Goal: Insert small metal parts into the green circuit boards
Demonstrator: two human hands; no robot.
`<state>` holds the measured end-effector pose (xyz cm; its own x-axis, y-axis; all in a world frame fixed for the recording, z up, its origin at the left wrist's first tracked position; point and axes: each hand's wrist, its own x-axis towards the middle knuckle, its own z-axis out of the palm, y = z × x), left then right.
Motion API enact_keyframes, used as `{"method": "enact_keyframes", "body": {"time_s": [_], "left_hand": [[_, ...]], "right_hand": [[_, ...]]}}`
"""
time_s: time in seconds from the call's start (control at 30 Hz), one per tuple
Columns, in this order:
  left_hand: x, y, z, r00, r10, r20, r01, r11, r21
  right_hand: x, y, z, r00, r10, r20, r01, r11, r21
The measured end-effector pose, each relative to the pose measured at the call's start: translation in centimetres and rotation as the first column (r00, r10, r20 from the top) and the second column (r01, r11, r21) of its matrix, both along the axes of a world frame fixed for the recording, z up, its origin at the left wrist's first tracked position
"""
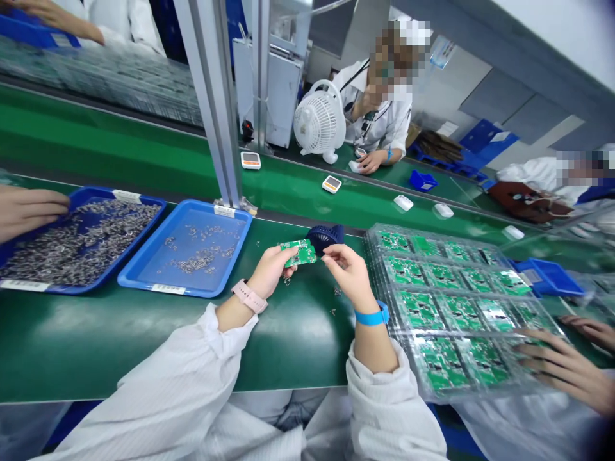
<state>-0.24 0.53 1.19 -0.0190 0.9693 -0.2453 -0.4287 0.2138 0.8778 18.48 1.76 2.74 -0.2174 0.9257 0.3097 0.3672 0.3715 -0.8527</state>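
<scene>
A small green circuit board [302,251] is gripped in my left hand [269,272], with the thumb lying on its upper face. My right hand [350,270] is pinched at the board's right edge; whatever its fingertips hold is too small to make out. Just behind the board stands a dark blue fan-like item [327,235]. Small metal parts [337,291] lie loose on the green worktop [298,339] under my hands. To the left, a blue tray [192,221] holds scattered small metal pieces.
A fuller blue tray [161,208] of metal parts sits at far left, another person's hand [33,208] over it. At right, stacked clear trays [401,333] hold several circuit boards, with a co-worker's hand [567,368] on them. A metal post [211,96] rises behind.
</scene>
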Motion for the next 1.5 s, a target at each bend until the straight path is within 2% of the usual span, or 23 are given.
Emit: {"method": "enact_keyframes", "body": {"time_s": [0.13,0.27,0.4,0.53,0.63,0.77,0.87,0.97,1.03,1.1,1.2,1.33,1.5], "left_hand": [[0.1,-0.1,-0.1,1.0,-0.027,0.004,0.027,1.0,-0.001],[0.2,-0.2,-0.1,0.997,-0.067,-0.029,0.068,0.997,0.036],[0.3,-0.5,-0.1,0.987,-0.145,-0.074,0.149,0.988,0.047],[0.5,-0.7,-0.5,0.939,-0.317,-0.131,0.332,0.936,0.116],[0.4,-0.9,-0.4,0.9,-0.412,-0.146,0.433,0.885,0.172],[0.1,-1.0,0.2,0.909,-0.365,-0.2,0.403,0.892,0.206],[-0.2,-0.9,0.4,0.928,-0.312,-0.204,0.353,0.912,0.208],[-0.3,-0.7,0.4,0.938,-0.277,-0.209,0.318,0.928,0.196],[-0.4,-0.6,0.4,0.943,-0.257,-0.212,0.298,0.936,0.188],[-0.4,-0.6,0.4,0.946,-0.245,-0.213,0.286,0.94,0.186],[-0.5,-0.5,0.5,0.947,-0.229,-0.224,0.272,0.945,0.182],[-0.7,-0.5,0.8,0.955,-0.187,-0.23,0.232,0.955,0.184],[-0.8,-0.4,0.9,0.963,-0.165,-0.212,0.207,0.96,0.191]], "right_hand": [[-0.2,-0.3,0.6,0.999,0.051,-0.006,-0.051,0.999,0.018],[-1.0,-1.3,1.4,0.98,0.146,0.138,-0.165,0.977,0.138],[-1.4,-3.0,1.6,0.98,0.066,0.189,-0.102,0.977,0.188],[-0.4,-6.1,2.9,0.974,-0.064,0.217,0.018,0.978,0.208],[1.6,-9.1,5.2,0.934,-0.156,0.323,0.087,0.972,0.219],[5.7,-11.0,9.8,0.873,-0.133,0.469,0.067,0.986,0.155],[9.9,-9.4,13.0,0.826,-0.113,0.553,0.102,0.994,0.05],[15.0,-5.9,14.5,0.731,-0.214,0.648,0.278,0.961,0.004],[18.4,-3.0,14.3,0.633,-0.35,0.691,0.46,0.887,0.028],[21.3,-0.4,13.5,0.481,-0.529,0.699,0.662,0.742,0.105],[23.9,2.8,11.7,0.341,-0.64,0.689,0.773,0.608,0.181],[24.4,5.4,9.1,0.251,-0.656,0.712,0.825,0.53,0.197],[23.9,7.0,6.6,0.188,-0.598,0.779,0.843,0.505,0.184]]}}
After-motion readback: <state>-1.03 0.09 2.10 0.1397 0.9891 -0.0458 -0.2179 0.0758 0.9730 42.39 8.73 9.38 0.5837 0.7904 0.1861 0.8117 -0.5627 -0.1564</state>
